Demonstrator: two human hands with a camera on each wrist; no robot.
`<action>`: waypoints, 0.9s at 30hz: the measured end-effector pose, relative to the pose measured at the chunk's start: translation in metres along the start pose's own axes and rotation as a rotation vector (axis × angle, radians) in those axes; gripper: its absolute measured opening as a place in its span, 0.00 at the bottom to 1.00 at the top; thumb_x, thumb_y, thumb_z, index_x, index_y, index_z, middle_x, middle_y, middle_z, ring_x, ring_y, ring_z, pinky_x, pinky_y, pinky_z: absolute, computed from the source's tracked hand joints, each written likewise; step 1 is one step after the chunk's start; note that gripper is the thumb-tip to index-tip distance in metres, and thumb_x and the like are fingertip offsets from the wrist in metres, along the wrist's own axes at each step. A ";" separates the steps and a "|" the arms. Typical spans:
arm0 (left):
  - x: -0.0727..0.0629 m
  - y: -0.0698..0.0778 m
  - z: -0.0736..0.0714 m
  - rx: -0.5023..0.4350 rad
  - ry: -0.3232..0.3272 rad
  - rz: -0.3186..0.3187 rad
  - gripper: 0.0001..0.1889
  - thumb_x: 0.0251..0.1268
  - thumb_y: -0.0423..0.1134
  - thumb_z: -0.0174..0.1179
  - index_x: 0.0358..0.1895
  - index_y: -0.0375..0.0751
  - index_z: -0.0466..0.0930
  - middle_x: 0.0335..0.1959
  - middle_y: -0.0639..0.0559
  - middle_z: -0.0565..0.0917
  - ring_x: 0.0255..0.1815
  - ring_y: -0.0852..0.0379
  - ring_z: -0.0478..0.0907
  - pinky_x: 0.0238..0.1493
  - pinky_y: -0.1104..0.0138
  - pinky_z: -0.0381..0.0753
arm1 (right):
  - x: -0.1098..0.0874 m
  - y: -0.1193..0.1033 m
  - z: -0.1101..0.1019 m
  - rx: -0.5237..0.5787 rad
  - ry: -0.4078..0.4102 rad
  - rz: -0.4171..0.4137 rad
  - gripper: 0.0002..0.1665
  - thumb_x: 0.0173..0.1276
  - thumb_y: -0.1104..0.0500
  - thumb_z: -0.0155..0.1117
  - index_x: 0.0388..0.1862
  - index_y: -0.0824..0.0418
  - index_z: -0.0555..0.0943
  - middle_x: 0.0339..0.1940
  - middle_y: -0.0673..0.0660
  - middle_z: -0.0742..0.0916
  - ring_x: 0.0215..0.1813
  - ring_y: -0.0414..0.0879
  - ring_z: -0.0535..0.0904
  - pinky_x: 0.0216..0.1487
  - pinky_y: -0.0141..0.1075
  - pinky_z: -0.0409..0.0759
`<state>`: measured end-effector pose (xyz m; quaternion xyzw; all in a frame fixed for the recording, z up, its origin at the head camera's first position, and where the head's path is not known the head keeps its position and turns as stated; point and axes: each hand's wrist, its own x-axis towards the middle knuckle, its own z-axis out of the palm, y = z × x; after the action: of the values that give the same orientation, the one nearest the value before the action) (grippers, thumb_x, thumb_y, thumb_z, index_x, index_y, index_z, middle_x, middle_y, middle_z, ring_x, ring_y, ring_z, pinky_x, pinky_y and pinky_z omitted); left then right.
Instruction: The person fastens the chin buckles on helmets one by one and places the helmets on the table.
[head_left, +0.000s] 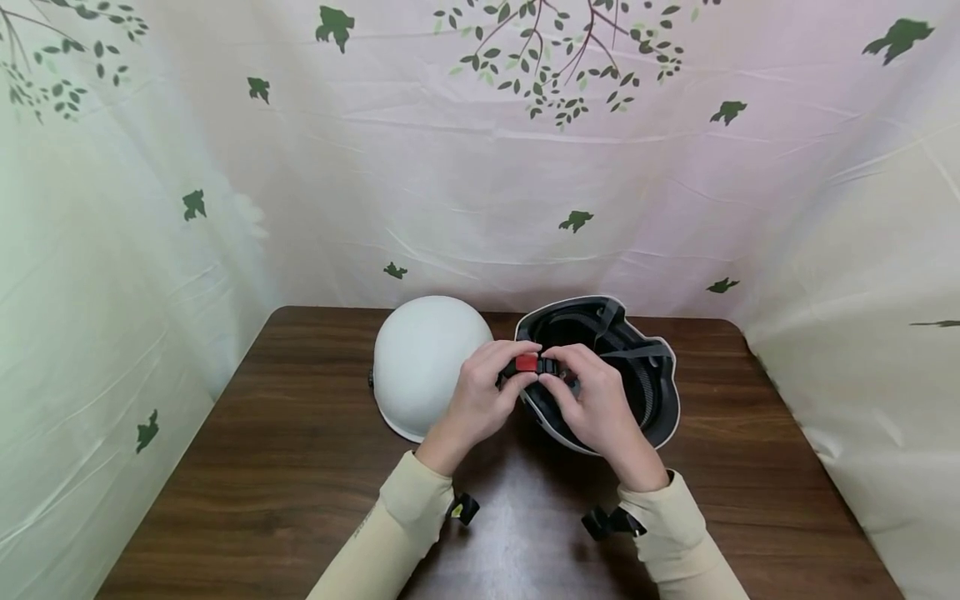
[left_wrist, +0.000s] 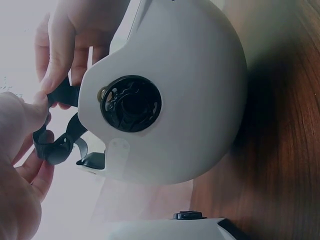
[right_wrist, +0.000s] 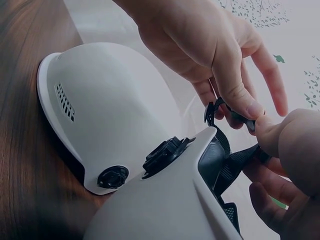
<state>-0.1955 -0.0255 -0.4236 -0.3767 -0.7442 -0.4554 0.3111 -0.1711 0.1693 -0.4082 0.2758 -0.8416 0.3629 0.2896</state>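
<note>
Over the near-left rim of an upturned white helmet (head_left: 667, 400), both hands meet at a black buckle with a red part (head_left: 527, 363). My left hand (head_left: 480, 392) pinches the red side between thumb and fingers. On the black side, my right hand (head_left: 596, 398) pinches the other end. Black webbing straps (right_wrist: 235, 167) run from the buckle into the helmet, as the right wrist view shows. The helmet's black padded inside faces up, and a round black knob (left_wrist: 131, 103) is on its shell. Fingers partly cover the buckle, so whether it is fastened cannot be made out.
A second white helmet (head_left: 427, 358) sits dome up on the left, close beside the first. Both stand near the back of a dark wooden table (head_left: 300, 467). White curtains (head_left: 480, 183) printed with leaves and birds surround the table's back and sides.
</note>
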 end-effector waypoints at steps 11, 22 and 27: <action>-0.001 0.000 0.002 -0.005 -0.007 -0.011 0.20 0.62 0.29 0.75 0.57 0.39 0.85 0.48 0.48 0.88 0.49 0.52 0.83 0.56 0.63 0.83 | -0.001 0.002 0.002 0.002 -0.008 -0.011 0.16 0.64 0.67 0.78 0.50 0.63 0.85 0.46 0.56 0.88 0.41 0.46 0.83 0.35 0.33 0.78; 0.000 -0.001 0.003 -0.008 -0.003 0.000 0.20 0.61 0.26 0.74 0.56 0.39 0.85 0.48 0.48 0.89 0.50 0.52 0.83 0.55 0.63 0.83 | -0.002 -0.002 0.003 0.005 0.003 0.012 0.15 0.64 0.66 0.78 0.49 0.64 0.86 0.44 0.55 0.88 0.40 0.46 0.83 0.30 0.38 0.80; 0.001 0.000 0.003 -0.008 -0.006 -0.001 0.20 0.60 0.25 0.74 0.56 0.38 0.86 0.49 0.48 0.89 0.50 0.52 0.83 0.55 0.63 0.83 | -0.002 -0.001 0.004 0.013 0.014 0.007 0.15 0.63 0.67 0.78 0.48 0.64 0.86 0.42 0.56 0.87 0.39 0.47 0.83 0.27 0.41 0.81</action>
<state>-0.1957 -0.0226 -0.4241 -0.3790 -0.7436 -0.4572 0.3072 -0.1699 0.1660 -0.4115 0.2721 -0.8382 0.3714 0.2923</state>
